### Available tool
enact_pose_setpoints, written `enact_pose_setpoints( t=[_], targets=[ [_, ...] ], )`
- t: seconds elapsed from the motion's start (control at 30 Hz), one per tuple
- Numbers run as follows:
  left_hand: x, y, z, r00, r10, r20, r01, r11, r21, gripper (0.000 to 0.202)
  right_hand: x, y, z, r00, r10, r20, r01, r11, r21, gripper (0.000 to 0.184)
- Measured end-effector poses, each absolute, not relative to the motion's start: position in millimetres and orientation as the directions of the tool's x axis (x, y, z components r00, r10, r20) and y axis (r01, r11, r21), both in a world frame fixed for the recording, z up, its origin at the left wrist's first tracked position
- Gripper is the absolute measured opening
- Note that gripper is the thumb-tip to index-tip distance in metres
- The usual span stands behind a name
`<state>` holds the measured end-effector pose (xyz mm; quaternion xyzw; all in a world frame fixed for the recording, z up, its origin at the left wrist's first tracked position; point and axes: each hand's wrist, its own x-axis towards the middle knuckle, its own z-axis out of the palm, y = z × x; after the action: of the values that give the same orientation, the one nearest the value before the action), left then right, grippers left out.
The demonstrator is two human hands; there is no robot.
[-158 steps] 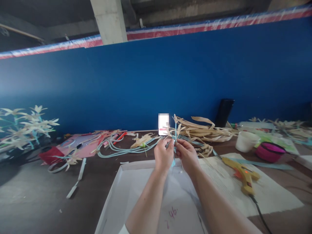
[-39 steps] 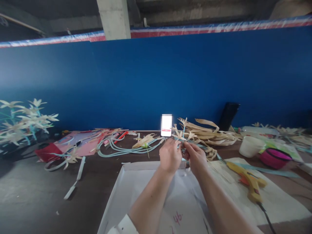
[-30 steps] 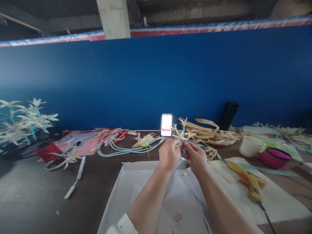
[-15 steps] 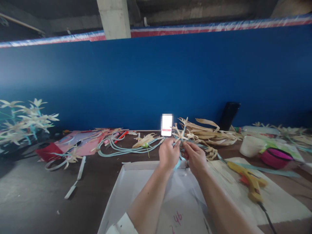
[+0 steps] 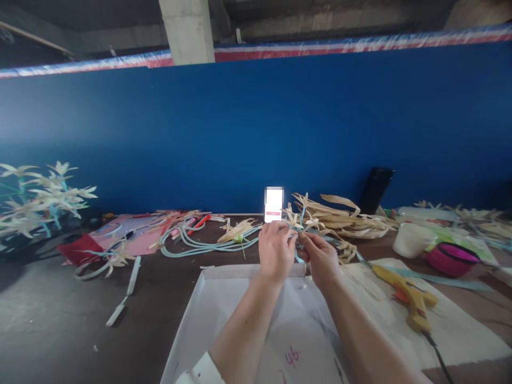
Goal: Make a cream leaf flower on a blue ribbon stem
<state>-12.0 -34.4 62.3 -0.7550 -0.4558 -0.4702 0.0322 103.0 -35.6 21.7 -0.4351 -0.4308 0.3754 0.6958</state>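
Over the far edge of a shallow white box lid (image 5: 236, 298), my left hand (image 5: 277, 250) and my right hand (image 5: 321, 260) come close together, fingers pinched. Between them is a small flower of pale dried husk (image 5: 295, 217), its petals pointing up and away from me. A light blue strip (image 5: 299, 257) hangs below the fingertips, apparently at the flower's stem. Both hands are closed on the flower, the left from its side and the right at the stem. My fingers hide the exact grip points.
Dried husks (image 5: 360, 226) lie behind my right hand. A yellow glue gun (image 5: 416, 301) rests on white paper at right, near a pink pouch (image 5: 454, 260). Pale blue cords (image 5: 200, 249) curve at left. A lit phone (image 5: 273, 210) stands ahead; finished-looking husk flowers (image 5: 52, 194) stand far left.
My left hand has shifted slightly up, its fingers now curling over the flower and covering more of its petals. My right hand has barely moved.
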Motion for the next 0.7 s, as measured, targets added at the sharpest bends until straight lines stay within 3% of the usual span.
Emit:
enact_pose_setpoints(
  t=[0.3,0.7],
  targets=[
    [-8.8,-37.4,61.1,0.126,0.609,0.783,0.732,-0.589,0.341,0.008,102.3,-37.4,24.2,0.322,0.905,0.278,-0.114,0.329,-0.938,0.032],
    [-4.6,-34.6,55.1,0.009,0.642,0.766,0.668,-0.574,0.473,0.005,96.5,-37.9,24.8,0.282,0.923,0.262,-0.173,0.317,-0.932,0.029]
  ],
)
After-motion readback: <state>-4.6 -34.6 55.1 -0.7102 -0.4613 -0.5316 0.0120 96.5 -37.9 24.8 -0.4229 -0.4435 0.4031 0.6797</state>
